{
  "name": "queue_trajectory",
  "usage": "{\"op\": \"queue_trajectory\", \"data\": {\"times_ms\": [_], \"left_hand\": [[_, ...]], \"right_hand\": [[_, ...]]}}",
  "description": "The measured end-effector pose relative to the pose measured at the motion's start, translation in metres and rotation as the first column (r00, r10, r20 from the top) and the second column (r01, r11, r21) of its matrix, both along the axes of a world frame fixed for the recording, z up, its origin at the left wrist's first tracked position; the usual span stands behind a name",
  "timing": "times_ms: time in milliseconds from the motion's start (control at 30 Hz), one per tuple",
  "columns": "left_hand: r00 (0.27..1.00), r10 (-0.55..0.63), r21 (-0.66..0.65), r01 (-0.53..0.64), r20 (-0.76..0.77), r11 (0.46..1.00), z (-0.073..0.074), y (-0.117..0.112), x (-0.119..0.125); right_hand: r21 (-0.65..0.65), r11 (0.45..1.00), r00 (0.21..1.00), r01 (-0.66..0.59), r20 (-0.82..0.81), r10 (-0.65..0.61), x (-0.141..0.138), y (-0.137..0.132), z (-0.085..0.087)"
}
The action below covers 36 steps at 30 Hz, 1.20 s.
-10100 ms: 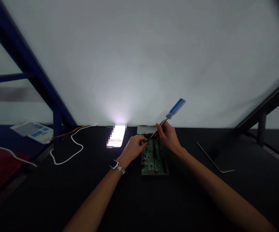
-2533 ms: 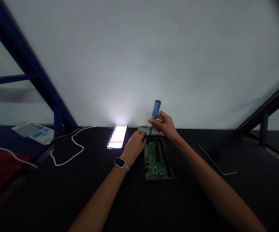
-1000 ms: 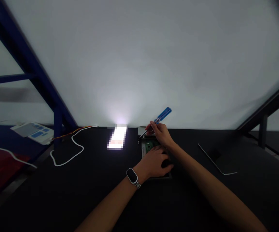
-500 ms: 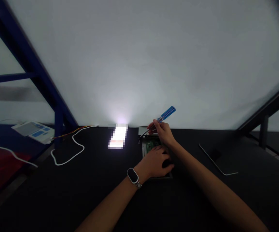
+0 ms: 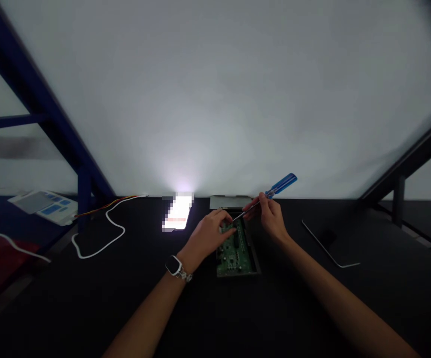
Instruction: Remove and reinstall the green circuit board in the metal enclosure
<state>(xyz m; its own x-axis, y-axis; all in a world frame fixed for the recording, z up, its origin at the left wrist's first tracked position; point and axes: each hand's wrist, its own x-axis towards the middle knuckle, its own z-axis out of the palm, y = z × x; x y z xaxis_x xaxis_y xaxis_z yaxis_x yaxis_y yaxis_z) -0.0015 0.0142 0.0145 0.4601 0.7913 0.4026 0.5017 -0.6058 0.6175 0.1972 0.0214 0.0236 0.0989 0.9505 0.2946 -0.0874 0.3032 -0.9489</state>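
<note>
A green circuit board lies in a shallow dark case on the black table. My left hand, with a watch on the wrist, rests on the board's far left part, fingers curled and pinched at its surface. My right hand grips a blue-handled screwdriver by its shaft. The screwdriver slants down to the left, its tip near my left fingertips at the board's far end. What my left fingers pinch is too small to make out.
A lit phone screen glows left of the board. A white cable and coloured wires run to a white device at far left. A bent metal rod lies at right. Blue frame beams rise left.
My left hand has lifted off the near part of the board and moved to its far left end. The screwdriver has swung right and tilted down toward the board.
</note>
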Motion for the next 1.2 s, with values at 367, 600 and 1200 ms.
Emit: {"op": "queue_trajectory", "data": {"times_ms": [367, 600, 1200], "left_hand": [[0.995, -0.01, -0.072, 0.004, -0.097, 0.997, -0.015, 0.013, -0.008], [0.996, -0.026, -0.066, 0.021, -0.088, 0.998, -0.02, 0.016, -0.007], [0.999, -0.023, -0.024, 0.022, -0.032, 0.999, -0.014, 0.011, -0.004]], "right_hand": [[0.032, 0.999, 0.999, 0.024, -0.031, -0.023, 0.005, -0.008, -0.005], [0.037, 0.999, 0.999, 0.03, -0.046, -0.029, 0.003, -0.01, -0.005], [0.028, 0.997, 0.997, 0.068, 0.032, -0.069, -0.001, -0.015, 0.002]]}}
